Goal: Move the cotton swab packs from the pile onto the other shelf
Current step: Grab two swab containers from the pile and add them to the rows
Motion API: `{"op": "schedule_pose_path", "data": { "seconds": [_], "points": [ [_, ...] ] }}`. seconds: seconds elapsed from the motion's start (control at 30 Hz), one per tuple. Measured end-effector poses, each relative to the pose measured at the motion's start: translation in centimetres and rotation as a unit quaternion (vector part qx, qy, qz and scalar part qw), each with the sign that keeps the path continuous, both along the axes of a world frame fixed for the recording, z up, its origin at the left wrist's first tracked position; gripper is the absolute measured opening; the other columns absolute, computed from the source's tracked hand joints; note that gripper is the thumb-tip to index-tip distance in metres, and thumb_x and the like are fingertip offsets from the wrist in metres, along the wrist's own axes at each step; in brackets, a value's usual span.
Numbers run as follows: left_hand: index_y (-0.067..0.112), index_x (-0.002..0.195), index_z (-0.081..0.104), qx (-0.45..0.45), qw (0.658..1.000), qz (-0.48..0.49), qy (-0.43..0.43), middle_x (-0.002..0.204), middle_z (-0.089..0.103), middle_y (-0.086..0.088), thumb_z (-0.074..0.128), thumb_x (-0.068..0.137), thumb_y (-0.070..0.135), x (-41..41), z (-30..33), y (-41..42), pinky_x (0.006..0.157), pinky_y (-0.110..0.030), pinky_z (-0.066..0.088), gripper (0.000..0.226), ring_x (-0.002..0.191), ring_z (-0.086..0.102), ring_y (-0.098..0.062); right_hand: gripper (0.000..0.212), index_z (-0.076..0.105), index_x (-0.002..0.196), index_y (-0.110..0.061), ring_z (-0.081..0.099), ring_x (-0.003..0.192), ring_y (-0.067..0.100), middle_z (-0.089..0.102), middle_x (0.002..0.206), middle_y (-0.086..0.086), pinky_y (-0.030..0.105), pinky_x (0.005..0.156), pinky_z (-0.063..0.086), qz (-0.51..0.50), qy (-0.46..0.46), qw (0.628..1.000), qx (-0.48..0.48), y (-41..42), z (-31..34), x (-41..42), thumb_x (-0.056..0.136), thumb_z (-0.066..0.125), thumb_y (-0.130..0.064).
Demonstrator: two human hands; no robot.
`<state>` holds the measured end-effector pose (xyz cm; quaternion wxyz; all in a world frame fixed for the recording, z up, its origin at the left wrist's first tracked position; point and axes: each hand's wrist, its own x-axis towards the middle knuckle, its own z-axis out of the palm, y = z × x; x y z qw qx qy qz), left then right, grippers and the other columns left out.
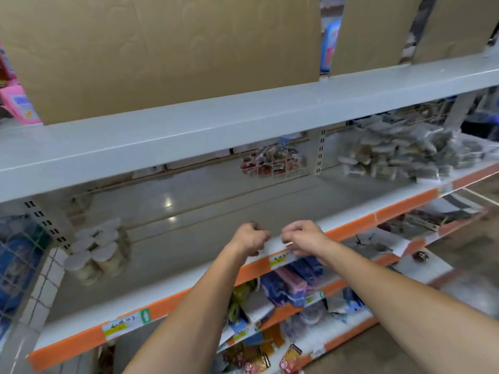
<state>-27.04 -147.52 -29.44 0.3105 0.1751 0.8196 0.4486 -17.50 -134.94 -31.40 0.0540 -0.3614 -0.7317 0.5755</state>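
Both bare forearms reach out over the front lip of the grey metal shelf (194, 238), the one edged with an orange and white price strip (351, 228). The left hand (249, 238) is curled into a loose fist right at that edge, knuckles up, and I cannot make out anything inside it. The right hand (302, 237) sits just beside it, fingers bent and pinched narrow; something small and pale shows at its fingertips, but it is too blurred to say what it is. The two hands are close together, almost touching, above a yellow and white price label (279, 261) stuck to the strip. At the left end of this shelf stands a cluster of round clear cotton swab tubs with white lids (97, 249), stacked against each other and well apart from the hands. Far off on the right, past the slotted upright post (321, 151), lies the loose heap of clear plastic cotton swab packs (399, 152) on the neighbouring shelf. A small wire basket of red-packaged goods (272, 161) hangs at the back. Large brown cardboard sheets (167, 49) stand on the shelf above, and coloured packets (286, 284) crowd the shelves below.
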Motion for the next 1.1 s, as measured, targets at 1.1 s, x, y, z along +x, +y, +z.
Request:
{"op": "schedule_pose_path", "data": {
  "seconds": [1.1],
  "points": [
    [0.020, 0.074, 0.052, 0.003, 0.962, -0.274, 0.000, 0.082, 0.057, -0.005, 0.056, 0.094, 0.013, 9.6, -0.4, 43.4, 0.050, -0.019, 0.040, 0.022, 0.060, 0.049, -0.014, 0.012, 0.071, 0.098, -0.020, 0.065, 0.072, 0.011, 0.070, 0.080, -0.001, 0.019, 0.057, 0.051, -0.278, 0.004, 0.960, -0.021, 34.7, 0.4, 13.6, 0.086, 0.066, -0.019]
  ]
}}
